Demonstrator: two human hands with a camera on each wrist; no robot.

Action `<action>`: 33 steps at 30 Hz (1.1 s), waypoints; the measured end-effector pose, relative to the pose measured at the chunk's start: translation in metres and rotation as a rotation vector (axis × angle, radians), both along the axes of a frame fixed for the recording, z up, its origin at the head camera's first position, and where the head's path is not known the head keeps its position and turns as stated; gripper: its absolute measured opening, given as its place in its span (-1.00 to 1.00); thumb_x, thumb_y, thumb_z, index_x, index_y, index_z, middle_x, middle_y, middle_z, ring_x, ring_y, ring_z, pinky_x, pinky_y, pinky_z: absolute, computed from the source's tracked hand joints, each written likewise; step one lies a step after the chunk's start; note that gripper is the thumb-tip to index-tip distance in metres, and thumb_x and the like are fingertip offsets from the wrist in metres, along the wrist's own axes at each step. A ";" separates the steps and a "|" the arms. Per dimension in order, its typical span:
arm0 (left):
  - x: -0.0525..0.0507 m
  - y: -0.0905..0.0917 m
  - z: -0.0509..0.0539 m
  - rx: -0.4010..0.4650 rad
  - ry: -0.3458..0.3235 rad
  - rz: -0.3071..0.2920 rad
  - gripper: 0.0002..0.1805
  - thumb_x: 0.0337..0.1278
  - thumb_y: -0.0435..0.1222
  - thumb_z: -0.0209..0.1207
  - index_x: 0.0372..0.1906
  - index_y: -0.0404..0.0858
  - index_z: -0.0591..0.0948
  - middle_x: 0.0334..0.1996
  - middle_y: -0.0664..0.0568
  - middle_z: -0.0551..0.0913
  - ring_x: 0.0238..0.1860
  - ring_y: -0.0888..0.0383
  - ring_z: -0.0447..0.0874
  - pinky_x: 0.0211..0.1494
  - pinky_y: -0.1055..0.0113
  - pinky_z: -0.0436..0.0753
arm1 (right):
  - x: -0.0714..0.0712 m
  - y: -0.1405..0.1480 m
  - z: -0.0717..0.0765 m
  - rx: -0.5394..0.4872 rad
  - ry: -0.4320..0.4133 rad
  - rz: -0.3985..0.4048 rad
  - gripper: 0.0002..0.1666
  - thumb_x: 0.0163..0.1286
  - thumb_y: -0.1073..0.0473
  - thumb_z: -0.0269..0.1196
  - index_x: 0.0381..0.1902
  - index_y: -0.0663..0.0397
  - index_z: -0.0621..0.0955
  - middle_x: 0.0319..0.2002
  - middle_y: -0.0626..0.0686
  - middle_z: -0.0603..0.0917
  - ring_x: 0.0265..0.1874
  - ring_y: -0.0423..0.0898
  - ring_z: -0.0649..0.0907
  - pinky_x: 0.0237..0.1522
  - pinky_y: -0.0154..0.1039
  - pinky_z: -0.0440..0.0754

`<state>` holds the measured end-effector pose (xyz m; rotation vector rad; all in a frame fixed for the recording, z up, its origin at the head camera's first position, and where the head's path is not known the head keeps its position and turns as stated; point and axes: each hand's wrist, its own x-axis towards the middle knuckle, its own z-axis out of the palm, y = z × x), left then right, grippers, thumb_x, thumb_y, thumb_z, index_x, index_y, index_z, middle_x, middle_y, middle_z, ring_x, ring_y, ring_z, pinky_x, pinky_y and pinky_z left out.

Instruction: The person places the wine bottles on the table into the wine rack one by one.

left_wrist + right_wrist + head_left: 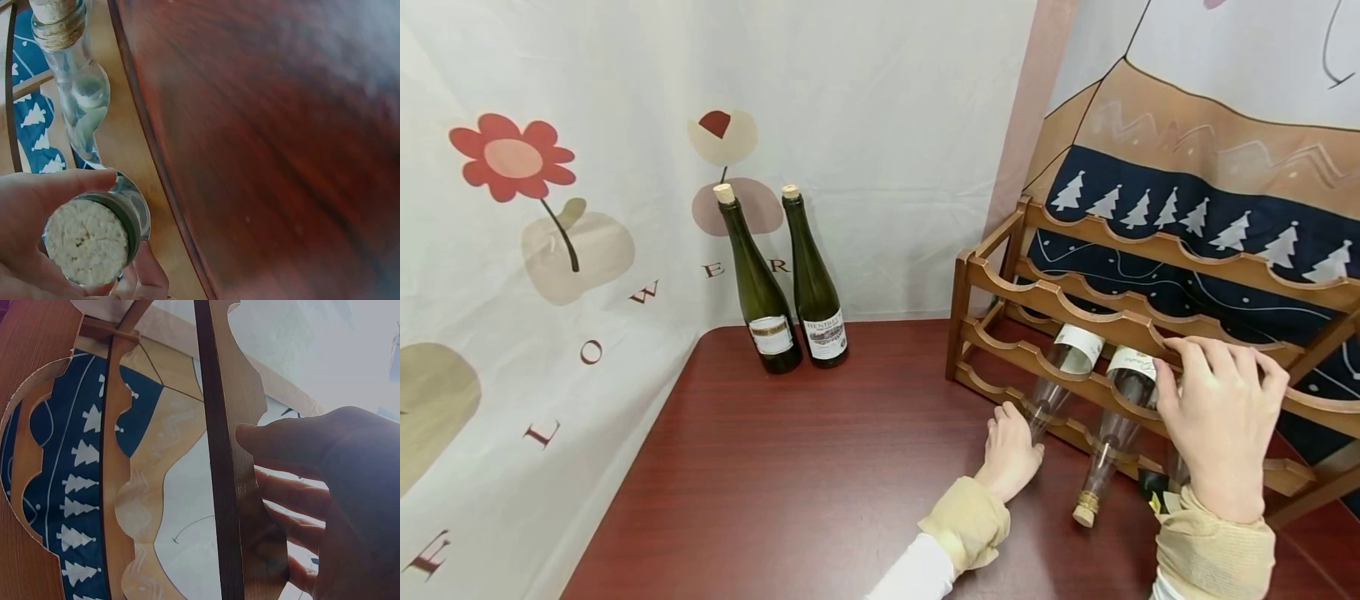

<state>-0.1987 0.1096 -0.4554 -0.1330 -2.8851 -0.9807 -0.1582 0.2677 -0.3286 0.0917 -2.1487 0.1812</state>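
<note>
My left hand (1011, 454) grips the neck of a clear bottle (1048, 392) lying in the wooden rack (1037, 358); in the left wrist view the fingers curl round that neck, just behind its cork (86, 242). A second clear bottle (1120, 421) with a white label lies beside it, its cork pointing toward the front. My right hand (1221, 412) holds the rack's top front rail, and in the right wrist view the thumb and fingers (294, 487) rest along the wavy rail (244, 506).
Two green corked bottles (772, 333) (825, 333) stand upright at the table's back, left of the rack. Another bottle with a dark neck (1152, 483) lies low in the rack, partly hidden by the right arm. Printed cloth hangs behind the dark red table (820, 467).
</note>
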 end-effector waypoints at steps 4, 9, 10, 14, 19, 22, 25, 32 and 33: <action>0.001 -0.001 -0.001 -0.016 0.042 0.001 -0.46 -0.25 -0.24 0.45 -0.20 -0.28 0.36 -0.30 -0.06 0.47 -0.28 0.02 0.55 -0.28 0.34 0.63 | 0.000 -0.001 0.000 0.009 -0.002 -0.003 -0.69 0.30 0.21 0.16 -0.19 0.43 0.58 -0.19 0.42 0.62 -0.12 0.34 0.47 0.02 0.28 0.20; 0.001 -0.001 0.000 -0.041 0.062 -0.002 -0.47 -0.24 -0.23 0.45 -0.21 -0.28 0.37 -0.29 -0.05 0.47 -0.27 0.03 0.56 -0.26 0.37 0.63 | 0.001 0.000 0.000 0.020 -0.006 -0.006 -0.68 0.31 0.20 0.16 -0.18 0.43 0.58 -0.19 0.42 0.62 -0.12 0.34 0.47 0.02 0.28 0.21; 0.001 -0.001 0.000 -0.043 0.063 -0.002 -0.48 -0.24 -0.23 0.45 -0.21 -0.28 0.37 -0.28 -0.06 0.47 -0.27 0.03 0.56 -0.26 0.37 0.63 | 0.001 0.000 0.000 0.020 -0.006 -0.005 -0.68 0.30 0.20 0.16 -0.18 0.43 0.58 -0.19 0.42 0.62 -0.12 0.34 0.47 0.02 0.28 0.21; 0.001 0.000 0.000 -0.047 0.063 0.000 -0.48 -0.24 -0.23 0.44 -0.21 -0.29 0.38 -0.27 -0.06 0.46 -0.26 0.03 0.57 -0.26 0.36 0.64 | 0.001 0.001 0.000 0.018 -0.011 -0.006 -0.68 0.31 0.19 0.15 -0.18 0.43 0.58 -0.19 0.42 0.62 -0.11 0.34 0.47 0.02 0.28 0.20; 0.001 0.000 -0.001 -0.064 0.076 -0.002 -0.48 -0.25 -0.22 0.45 -0.23 -0.29 0.38 -0.29 -0.07 0.46 -0.27 0.03 0.59 -0.26 0.37 0.64 | 0.001 0.000 0.000 0.011 -0.005 -0.005 -0.69 0.30 0.20 0.16 -0.18 0.42 0.58 -0.19 0.41 0.62 -0.12 0.34 0.47 0.02 0.28 0.20; 0.001 0.000 0.000 -0.066 0.079 -0.008 -0.49 -0.25 -0.22 0.45 -0.24 -0.29 0.38 -0.31 -0.06 0.45 -0.28 0.03 0.59 -0.25 0.37 0.64 | 0.001 0.000 0.000 0.011 -0.004 -0.005 -0.69 0.30 0.20 0.16 -0.18 0.42 0.58 -0.19 0.41 0.62 -0.13 0.34 0.47 0.02 0.28 0.20; 0.001 -0.001 0.001 -0.056 0.072 -0.021 -0.49 -0.22 -0.22 0.44 -0.23 -0.31 0.38 -0.31 -0.08 0.46 -0.28 0.02 0.60 -0.23 0.36 0.64 | 0.001 0.000 0.000 0.015 -0.008 -0.007 -0.69 0.31 0.20 0.16 -0.18 0.42 0.58 -0.19 0.41 0.62 -0.12 0.34 0.47 0.02 0.28 0.20; -0.001 -0.002 0.003 -0.028 0.045 -0.050 -0.51 -0.17 -0.21 0.42 -0.21 -0.35 0.41 -0.33 -0.10 0.48 -0.30 0.00 0.63 -0.17 0.35 0.63 | -0.001 -0.001 -0.001 -0.020 0.026 -0.002 -0.73 0.24 0.26 0.20 -0.20 0.41 0.59 -0.20 0.41 0.63 -0.12 0.33 0.48 0.04 0.26 0.21; -0.001 -0.002 0.002 -0.021 0.040 -0.054 -0.51 -0.17 -0.21 0.42 -0.21 -0.35 0.41 -0.34 -0.10 0.48 -0.31 -0.01 0.63 -0.18 0.35 0.63 | -0.002 -0.002 -0.001 -0.032 0.039 0.002 -0.74 0.22 0.27 0.22 -0.21 0.40 0.60 -0.21 0.41 0.63 -0.13 0.33 0.48 0.04 0.26 0.21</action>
